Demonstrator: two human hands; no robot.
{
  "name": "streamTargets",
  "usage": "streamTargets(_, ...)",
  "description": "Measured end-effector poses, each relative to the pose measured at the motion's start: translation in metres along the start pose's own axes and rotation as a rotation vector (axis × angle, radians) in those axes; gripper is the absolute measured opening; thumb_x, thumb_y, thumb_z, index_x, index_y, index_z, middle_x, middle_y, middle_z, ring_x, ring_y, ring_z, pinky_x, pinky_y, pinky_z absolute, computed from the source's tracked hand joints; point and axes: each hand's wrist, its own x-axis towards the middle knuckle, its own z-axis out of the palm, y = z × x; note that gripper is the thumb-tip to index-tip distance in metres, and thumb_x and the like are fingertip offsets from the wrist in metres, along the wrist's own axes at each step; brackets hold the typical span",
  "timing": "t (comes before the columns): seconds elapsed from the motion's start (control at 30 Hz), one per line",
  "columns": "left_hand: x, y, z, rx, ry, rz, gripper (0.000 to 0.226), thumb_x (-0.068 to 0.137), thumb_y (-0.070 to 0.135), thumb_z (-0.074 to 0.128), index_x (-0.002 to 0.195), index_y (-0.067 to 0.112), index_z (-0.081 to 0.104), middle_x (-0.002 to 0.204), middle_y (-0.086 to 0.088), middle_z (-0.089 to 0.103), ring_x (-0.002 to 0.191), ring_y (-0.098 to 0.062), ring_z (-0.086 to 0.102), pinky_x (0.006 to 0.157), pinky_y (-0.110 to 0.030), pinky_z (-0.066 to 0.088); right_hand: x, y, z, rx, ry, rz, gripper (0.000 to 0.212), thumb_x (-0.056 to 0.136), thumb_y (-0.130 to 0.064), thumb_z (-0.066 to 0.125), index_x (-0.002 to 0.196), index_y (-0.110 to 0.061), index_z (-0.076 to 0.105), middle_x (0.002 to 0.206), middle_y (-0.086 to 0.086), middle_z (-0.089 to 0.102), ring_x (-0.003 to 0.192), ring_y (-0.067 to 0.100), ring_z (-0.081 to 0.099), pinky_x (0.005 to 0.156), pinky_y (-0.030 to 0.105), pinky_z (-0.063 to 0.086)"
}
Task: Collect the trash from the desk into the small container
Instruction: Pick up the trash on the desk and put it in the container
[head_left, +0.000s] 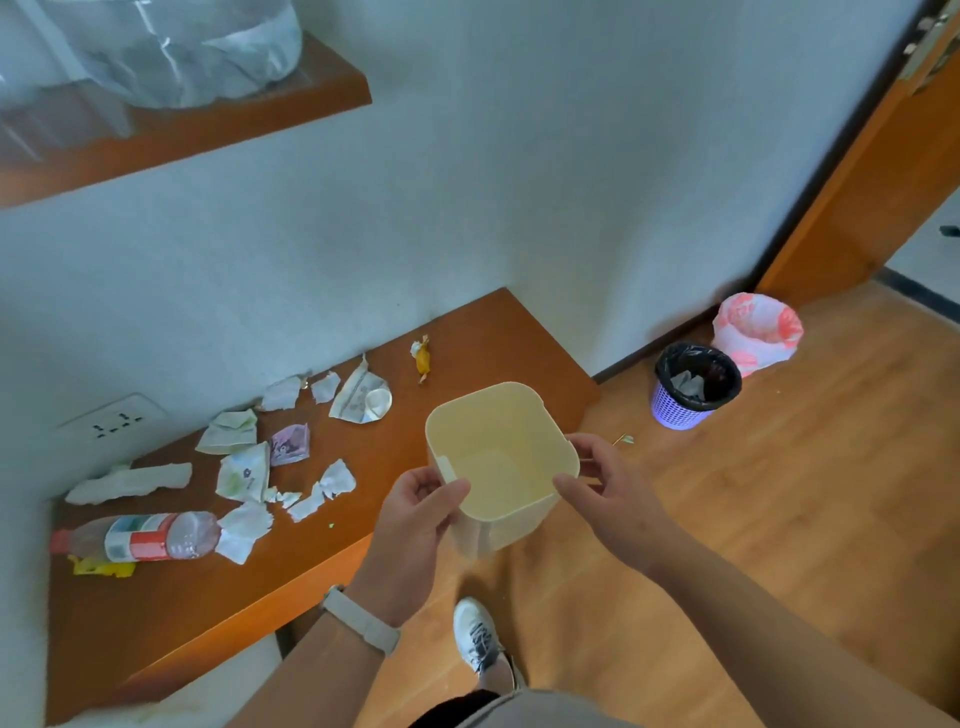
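I've got the small container (501, 462) pinched by its rim, left hand (415, 512) on the near-left corner, right hand (608, 480) on the right edge; it's empty, looks like light stiff plastic, hovering off the tabletop (467, 338) edge; paper scraps (291, 452) and bottle (137, 536) lie left, probably featherweight and crinkly.

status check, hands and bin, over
Left hand and right hand both grip small container, empty. Paper scraps, bottle on desk. Nothing blocking.
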Motion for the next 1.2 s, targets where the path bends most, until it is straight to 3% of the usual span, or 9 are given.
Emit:
streamTargets(0.1,0.030,0.017,-0.007,-0.019,-0.028,-0.009,0.059,0.070,0.013,0.084,0.119,-0.001,0.055,0.096,-0.013,0.074,0.074,-0.016,0.072,0.058,-0.024,0.055,0.033,-0.013,0.006,-0.052,-0.003,0.014,0.033,0.093,-0.015,0.063,0.123,-0.026,0.056,0.114,-0.014,0.065,0.098,-0.003,0.062,0.083,0.018,0.053)
streamTargets(0.23,0.067,0.037,-0.024,-0.018,-0.027,-0.023,0.070,0.057,0.029,0.087,0.117,0.010,0.057,0.102,-0.008,0.074,0.079,-0.014,0.074,0.063,-0.027,0.059,0.083,-0.033,0.020,-0.119,-0.037,0.009,0.032,0.093,-0.013,0.063,0.121,-0.028,0.055,0.112,-0.014,0.065,0.098,-0.002,0.062,0.082,0.016,0.052)
streamTargets(0.4,0.096,0.054,-0.048,0.004,0.033,0.074,0.059,0.065,0.021,0.083,0.116,0.009,0.057,0.102,-0.008,0.070,0.078,-0.005,0.072,0.068,-0.021,0.056,0.134,-0.056,0.049,-0.125,-0.109,-0.008,0.031,0.093,-0.011,0.062,0.117,-0.029,0.055,0.111,-0.013,0.067,0.096,-0.002,0.064,0.075,0.014,0.051)
streamTargets(0.53,0.104,0.063,-0.067,0.063,0.131,0.136,0.069,0.054,0.039,0.083,0.113,0.014,0.058,0.103,-0.008,0.069,0.090,-0.015,0.069,0.079,-0.028,0.057,0.159,-0.064,0.072,-0.167,-0.179,-0.003,0.032,0.094,-0.015,0.062,0.120,-0.031,0.053,0.112,-0.015,0.066,0.097,-0.003,0.064,0.079,0.017,0.050)
streamTargets(0.63,0.113,0.065,-0.079,0.071,0.201,0.156,0.069,0.055,0.042,0.083,0.113,0.015,0.058,0.105,-0.010,0.069,0.096,-0.020,0.068,0.085,-0.034,0.057,0.178,-0.070,0.084,-0.185,-0.247,-0.006,0.032,0.094,-0.015,0.061,0.119,-0.034,0.053,0.111,-0.016,0.066,0.097,-0.004,0.063,0.082,0.020,0.050)
streamTargets(0.87,0.130,0.068,-0.082,-0.006,0.343,0.123,0.069,0.059,0.042,0.081,0.116,0.011,0.060,0.107,-0.015,0.069,0.100,-0.026,0.068,0.082,-0.031,0.059,0.226,-0.067,0.094,-0.232,-0.409,-0.008,0.028,0.095,-0.021,0.061,0.111,-0.042,0.053,0.104,-0.024,0.067,0.094,-0.008,0.063,0.082,0.020,0.051)
streamTargets(1.0,0.138,0.074,-0.073,-0.018,0.483,0.083,0.056,0.068,0.028,0.080,0.116,0.007,0.059,0.104,-0.018,0.066,0.092,-0.023,0.066,0.073,-0.023,0.059,0.261,-0.063,0.099,-0.247,-0.561,0.002,0.026,0.095,-0.028,0.058,0.116,-0.041,0.052,0.108,-0.021,0.067,0.098,-0.005,0.063,0.086,0.025,0.052)
streamTargets(1.1,0.141,0.082,-0.058,0.006,0.603,0.065,0.028,0.088,0.006,0.072,0.113,0.004,0.059,0.105,-0.026,0.064,0.087,-0.024,0.064,0.071,-0.027,0.056,0.288,-0.066,0.099,-0.247,-0.670,-0.002,0.024,0.095,-0.029,0.057,0.115,-0.041,0.051,0.112,-0.018,0.065,0.101,-0.001,0.063,0.091,0.028,0.052)
streamTargets(1.2,0.149,0.087,-0.040,0.037,0.686,0.063,0.023,0.090,0.003,0.068,0.111,0.004,0.059,0.104,-0.026,0.063,0.085,-0.024,0.063,0.069,-0.026,0.055,0.315,-0.066,0.094,-0.253,-0.794,-0.020,0.027,0.095,-0.033,0.057,0.121,-0.037,0.051,0.115,-0.017,0.065,0.105,-0.001,0.062,0.088,0.027,0.052)
